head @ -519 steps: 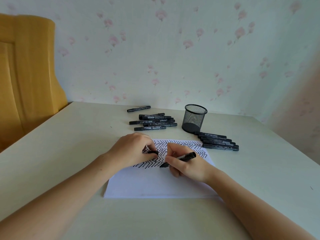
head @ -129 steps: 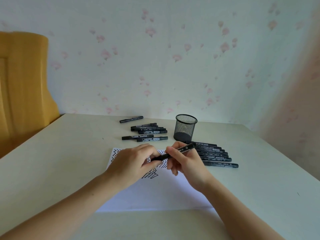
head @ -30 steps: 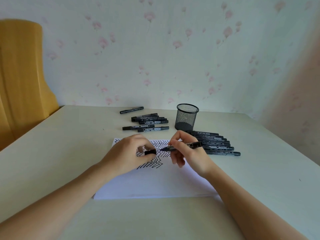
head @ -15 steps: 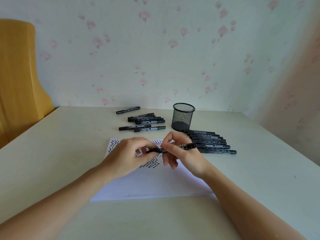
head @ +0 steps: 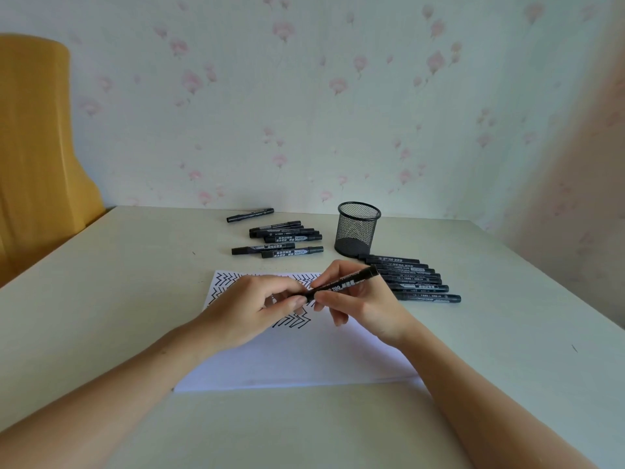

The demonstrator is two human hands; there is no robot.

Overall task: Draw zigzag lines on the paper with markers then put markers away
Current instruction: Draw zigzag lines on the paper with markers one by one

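A white paper [head: 297,353] lies on the table, its far part covered in black zigzag lines. Above it my right hand [head: 362,302] grips a black marker [head: 341,284] by the barrel, tilted up to the right. My left hand [head: 250,309] pinches the marker's left end, where the cap is; the cap itself is hidden under my fingers. An empty black mesh pen cup [head: 357,233] stands behind the paper. A row of black markers [head: 416,280] lies right of the paper, and another group of markers [head: 284,240] lies behind it.
The cream table [head: 101,299] ends at a flowered wall behind and on the right. A yellow chair back [head: 37,157] stands at the far left. A single marker [head: 250,214] lies apart near the wall.
My two hands have come together: the cap held in my left hand now meets the marker's tip, where a second ago there was a gap. The marker tilts up more.
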